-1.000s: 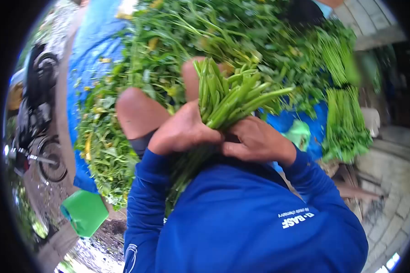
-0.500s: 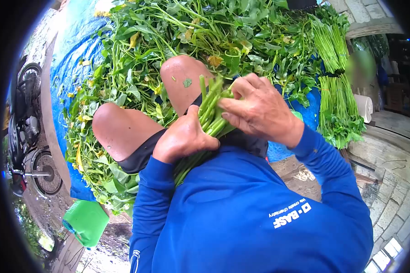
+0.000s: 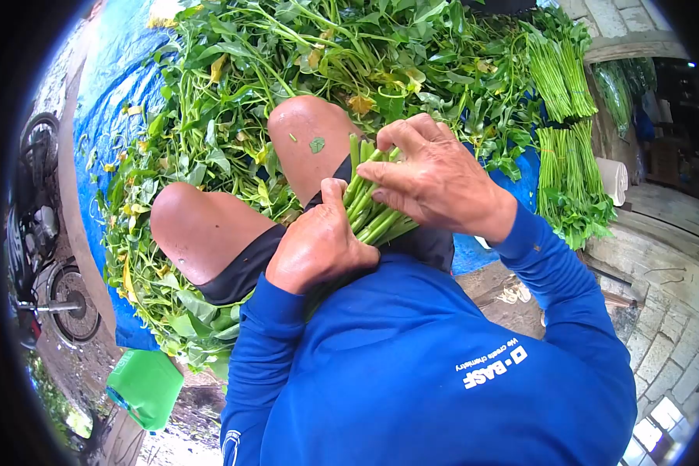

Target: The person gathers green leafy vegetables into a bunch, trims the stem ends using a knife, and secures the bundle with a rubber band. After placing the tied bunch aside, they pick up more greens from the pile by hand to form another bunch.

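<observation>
Gripping: left hand [image 3: 318, 241] wrapped round the stem bunch [image 3: 374, 217], fingers closed about the stalks.
Touching: right hand [image 3: 443, 182], fingers bent, tips against the stalks near their upper ends; whether they pinch any, cannot tell.
Stem bunch: green, between the two hands, over the lap; upper ends point away from the body, lower part hidden by the left hand and forearm.
Knees [image 3: 307, 140]: bare, bent; leaf scrap [image 3: 317, 145] on one.
Leafy heap [image 3: 202, 132]: green with some yellow leaves, spread around the knees on blue tarp [image 3: 101, 147].
Neat bundles [image 3: 571, 175]: two, end to end, right of heap.
Green container [image 3: 146, 384]: lower left, near tarp corner.
</observation>
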`<state>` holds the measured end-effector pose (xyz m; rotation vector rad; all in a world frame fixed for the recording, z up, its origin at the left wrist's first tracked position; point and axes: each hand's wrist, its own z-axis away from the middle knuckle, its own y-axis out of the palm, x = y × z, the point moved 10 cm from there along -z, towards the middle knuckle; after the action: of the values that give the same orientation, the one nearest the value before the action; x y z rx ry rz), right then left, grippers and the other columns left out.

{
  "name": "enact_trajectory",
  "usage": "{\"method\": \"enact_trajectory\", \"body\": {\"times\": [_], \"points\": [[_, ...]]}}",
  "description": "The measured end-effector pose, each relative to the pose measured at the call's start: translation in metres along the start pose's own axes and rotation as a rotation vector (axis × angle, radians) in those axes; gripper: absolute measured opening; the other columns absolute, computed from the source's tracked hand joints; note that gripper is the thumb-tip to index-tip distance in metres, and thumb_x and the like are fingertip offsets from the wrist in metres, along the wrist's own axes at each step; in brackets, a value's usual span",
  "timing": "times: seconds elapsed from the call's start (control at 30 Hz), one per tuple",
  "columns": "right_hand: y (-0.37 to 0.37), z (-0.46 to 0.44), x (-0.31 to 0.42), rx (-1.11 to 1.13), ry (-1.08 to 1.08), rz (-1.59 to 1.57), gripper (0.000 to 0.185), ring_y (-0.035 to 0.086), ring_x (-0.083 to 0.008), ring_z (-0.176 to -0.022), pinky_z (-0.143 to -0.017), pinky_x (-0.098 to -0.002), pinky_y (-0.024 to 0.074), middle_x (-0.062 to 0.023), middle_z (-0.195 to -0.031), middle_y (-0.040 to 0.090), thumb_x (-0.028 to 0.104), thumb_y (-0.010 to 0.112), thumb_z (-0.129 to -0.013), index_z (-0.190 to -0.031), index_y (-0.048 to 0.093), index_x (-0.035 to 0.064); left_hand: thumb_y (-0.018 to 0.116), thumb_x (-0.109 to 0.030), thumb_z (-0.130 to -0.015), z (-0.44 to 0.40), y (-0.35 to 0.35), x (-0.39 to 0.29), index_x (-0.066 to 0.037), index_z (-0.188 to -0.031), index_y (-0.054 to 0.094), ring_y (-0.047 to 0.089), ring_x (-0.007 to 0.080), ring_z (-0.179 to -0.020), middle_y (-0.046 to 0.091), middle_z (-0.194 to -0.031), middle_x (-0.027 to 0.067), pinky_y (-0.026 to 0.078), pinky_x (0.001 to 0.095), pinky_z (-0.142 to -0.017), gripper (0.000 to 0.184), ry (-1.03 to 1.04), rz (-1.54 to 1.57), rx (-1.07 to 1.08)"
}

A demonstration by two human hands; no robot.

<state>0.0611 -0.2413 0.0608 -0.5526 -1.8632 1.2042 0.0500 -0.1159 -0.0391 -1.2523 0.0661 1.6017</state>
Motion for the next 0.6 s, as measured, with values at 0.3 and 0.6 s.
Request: {"method": "enact_trajectory", "body": {"times": [0.3,0.6], "points": [[0.012,-0.009,0.002,-0.035,-0.058,-0.045,0.029,0.061,-0.0351,-0.120,-0.103,-0.0485,0.0479,-0.0118,-0.129,0.065,0.029,0.079,-0.093,-0.118,0.079,0.0148,0.082,-0.031,-0.070,-0.005,0.006,-0.003,0.007,-0.124,0.043,0.072,0.0540,-0.091,0.070,-0.092,0.0378,0.059,0.0552,-0.084,0.077,-0.052,-0.067,0.160],[-0.004,-0.011,-0.030,-0.242,0.052,-0.314,0.034,0.068,-0.0402,-0.118,-0.104,-0.0487,0.0546,-0.0217,-0.128,0.071,0.025,0.076,-0.100,-0.126,0.074,0.0046,0.086,-0.029,-0.072,-0.011,0.002,0.021,0.011,-0.129,0.052,0.075,0.0421,-0.103,0.074,-0.109,0.0308,0.058,0.0464,-0.094,0.078,0.008,0.133,0.135]]}}
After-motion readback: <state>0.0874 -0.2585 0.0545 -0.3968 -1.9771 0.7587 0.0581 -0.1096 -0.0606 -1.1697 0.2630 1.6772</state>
